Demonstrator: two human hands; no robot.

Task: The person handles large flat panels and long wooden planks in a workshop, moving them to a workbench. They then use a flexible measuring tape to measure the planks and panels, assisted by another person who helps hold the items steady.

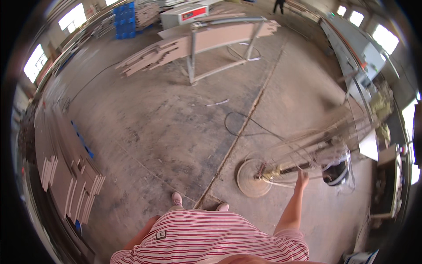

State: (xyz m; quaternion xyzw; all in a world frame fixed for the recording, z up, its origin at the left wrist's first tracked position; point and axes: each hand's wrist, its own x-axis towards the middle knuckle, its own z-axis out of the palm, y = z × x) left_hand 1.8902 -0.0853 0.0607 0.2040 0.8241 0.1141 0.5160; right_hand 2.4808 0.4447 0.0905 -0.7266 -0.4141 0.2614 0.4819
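Observation:
My right hand [302,178] reaches out to the right, its fingers curled at the pole of a floor stand [285,170]. Motion softens the finger detail. The stand has a wide, round, flat base [254,179] on the concrete and brass-coloured fittings low on its pole. A dark, rounded head [336,172] with pale, shiny parts around it sits at the pole's other end; its exact kind is blurred. Of my left arm, only a part [143,232] shows beside the striped shirt. My left hand is hidden.
A metal rack [191,57] ahead carries long pinkish-brown boards [215,38]. More boards [72,176] are stacked at left. A dark cable [239,130] loops across a floor groove [239,136]. Long machinery [347,50] runs along the right; a person [278,6] stands far off.

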